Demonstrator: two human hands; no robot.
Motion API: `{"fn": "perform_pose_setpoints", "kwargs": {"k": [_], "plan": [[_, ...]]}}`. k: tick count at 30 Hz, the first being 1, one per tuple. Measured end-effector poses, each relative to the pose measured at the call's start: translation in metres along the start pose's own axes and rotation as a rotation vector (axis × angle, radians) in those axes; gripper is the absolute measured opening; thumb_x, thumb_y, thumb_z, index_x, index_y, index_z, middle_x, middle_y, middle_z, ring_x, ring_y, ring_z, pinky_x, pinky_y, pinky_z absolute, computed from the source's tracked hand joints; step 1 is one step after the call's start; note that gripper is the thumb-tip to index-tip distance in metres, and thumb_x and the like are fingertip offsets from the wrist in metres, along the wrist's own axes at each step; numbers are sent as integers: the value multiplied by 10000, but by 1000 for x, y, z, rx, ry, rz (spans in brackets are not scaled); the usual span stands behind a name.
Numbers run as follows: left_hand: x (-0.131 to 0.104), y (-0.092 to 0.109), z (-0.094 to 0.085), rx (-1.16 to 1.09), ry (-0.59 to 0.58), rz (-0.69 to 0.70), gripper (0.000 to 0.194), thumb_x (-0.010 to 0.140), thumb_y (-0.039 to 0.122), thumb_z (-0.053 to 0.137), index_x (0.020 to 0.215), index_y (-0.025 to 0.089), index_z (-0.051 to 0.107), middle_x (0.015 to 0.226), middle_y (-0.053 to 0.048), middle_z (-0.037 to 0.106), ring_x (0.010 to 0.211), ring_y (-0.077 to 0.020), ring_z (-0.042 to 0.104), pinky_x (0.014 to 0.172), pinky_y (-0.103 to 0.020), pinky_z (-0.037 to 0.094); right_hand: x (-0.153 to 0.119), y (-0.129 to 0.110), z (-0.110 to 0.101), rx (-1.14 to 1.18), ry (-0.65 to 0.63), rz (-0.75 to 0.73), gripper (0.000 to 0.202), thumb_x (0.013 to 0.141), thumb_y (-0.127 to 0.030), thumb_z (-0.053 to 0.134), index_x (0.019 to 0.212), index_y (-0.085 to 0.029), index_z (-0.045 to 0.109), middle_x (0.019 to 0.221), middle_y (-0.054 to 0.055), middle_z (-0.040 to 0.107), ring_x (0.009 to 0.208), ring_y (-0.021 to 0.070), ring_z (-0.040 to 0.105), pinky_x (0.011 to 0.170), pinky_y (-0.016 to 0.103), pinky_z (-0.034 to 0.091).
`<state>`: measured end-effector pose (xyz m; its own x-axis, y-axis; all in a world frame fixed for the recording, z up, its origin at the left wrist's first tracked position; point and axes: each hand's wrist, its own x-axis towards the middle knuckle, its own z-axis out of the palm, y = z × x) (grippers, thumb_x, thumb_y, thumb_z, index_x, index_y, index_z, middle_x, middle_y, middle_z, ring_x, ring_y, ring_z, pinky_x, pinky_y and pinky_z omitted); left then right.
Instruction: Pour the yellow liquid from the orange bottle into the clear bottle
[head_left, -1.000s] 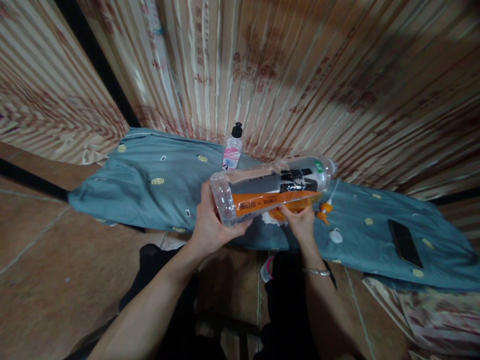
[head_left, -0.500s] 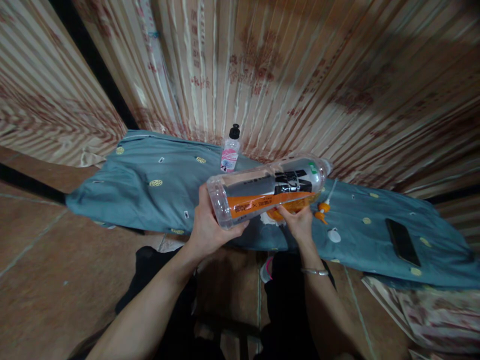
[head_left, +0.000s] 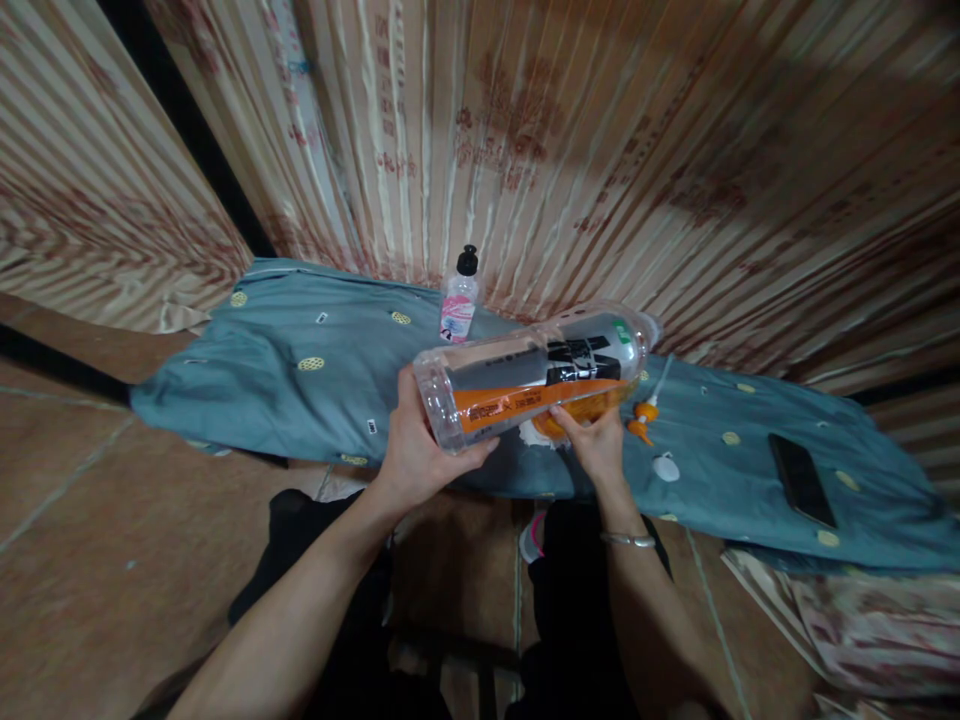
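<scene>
A large clear plastic bottle [head_left: 525, 375] with a black and orange label lies tilted across my view, its neck to the upper right. My left hand [head_left: 416, 450] is wrapped round its base end. Beneath the neck half, my right hand [head_left: 596, 440] holds an orange container [head_left: 574, 412], mostly hidden behind the clear bottle. Something white [head_left: 538, 437] shows beside the orange container. To the right, an orange pump top [head_left: 643, 415] with a white tube lies on the cloth, near a white round piece [head_left: 665, 467].
A small bottle [head_left: 459, 300] with a black cap and pink label stands on the blue-green cloth [head_left: 360, 360] behind the large bottle. A black phone [head_left: 801, 480] lies at the right. Pleated curtains [head_left: 510, 130] hang behind, with a dark pole [head_left: 187, 120] at the left.
</scene>
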<state>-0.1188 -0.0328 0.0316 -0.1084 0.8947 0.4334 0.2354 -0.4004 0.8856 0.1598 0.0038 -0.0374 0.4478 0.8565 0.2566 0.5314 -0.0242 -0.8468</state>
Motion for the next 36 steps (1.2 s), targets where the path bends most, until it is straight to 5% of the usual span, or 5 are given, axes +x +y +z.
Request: {"fn": "perform_pose_setpoints", "kwargs": {"k": [13, 19, 36], "plan": [[0, 2, -1, -68, -46, -45, 952, 559, 614, 945, 1290, 201, 497, 1362, -183, 658, 1293, -386, 675, 1142, -583, 530, -1, -5, -2, -15, -49, 3, 1026, 592, -813, 816, 1323, -134, 578, 1287, 248, 737, 1138, 405, 735, 1034, 577, 552], [-1, 2, -1, -87, -99, -39, 1098, 595, 577, 946, 1459, 225, 366, 1368, -175, 688, 1280, -364, 702, 1131, -563, 551, 0, -12, -3, -61, -7, 13, 1070, 561, -863, 772, 1308, -119, 589, 1290, 265, 724, 1179, 425, 707, 1039, 562, 541], [-1, 2, -2, -52, -67, -53, 982, 600, 613, 927, 1363, 187, 478, 1334, -181, 669, 1252, -364, 696, 1134, -562, 531, 2, -11, 2, -24, 64, -30, 926, 603, -785, 796, 1238, -133, 626, 1250, 236, 737, 1175, 397, 700, 1042, 540, 548]]}}
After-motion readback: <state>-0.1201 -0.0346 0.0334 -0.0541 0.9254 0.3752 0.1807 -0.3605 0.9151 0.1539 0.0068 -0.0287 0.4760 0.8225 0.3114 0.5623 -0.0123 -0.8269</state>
